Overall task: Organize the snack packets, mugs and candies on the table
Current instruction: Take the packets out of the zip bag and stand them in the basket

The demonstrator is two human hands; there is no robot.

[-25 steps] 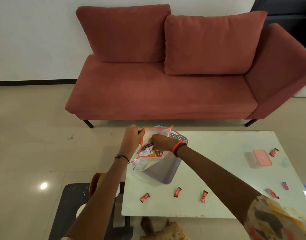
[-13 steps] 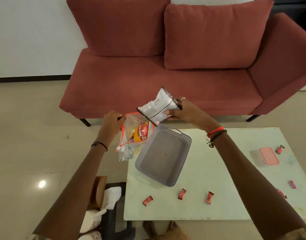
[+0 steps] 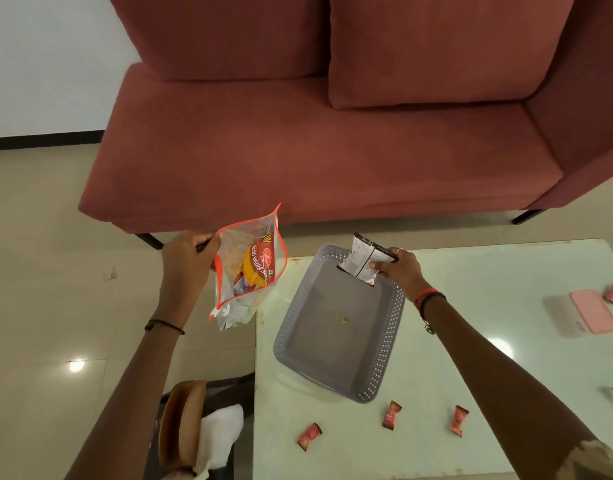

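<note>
left fingers [image 3: 208, 244] pinch pouch [image 3: 248, 268]; right fingers [image 3: 379, 265] clamp packet [image 3: 362, 259] over basket [image 3: 287, 336], pale table [image 3: 471, 271].

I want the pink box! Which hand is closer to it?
Right. The right hand is over the grey basket's far corner, left of the pink-lidded box. The left hand is farther left, off the table.

Both arms extended; left hand [image 3: 189, 263] and right hand [image 3: 400, 270] each grip closed.

A home living room is showing here: a red sofa [image 3: 315, 150] with cushions [image 3: 436, 46] is standing on a tiled floor [image 3: 38, 271], facing a low desk [image 3: 488, 271].
</note>
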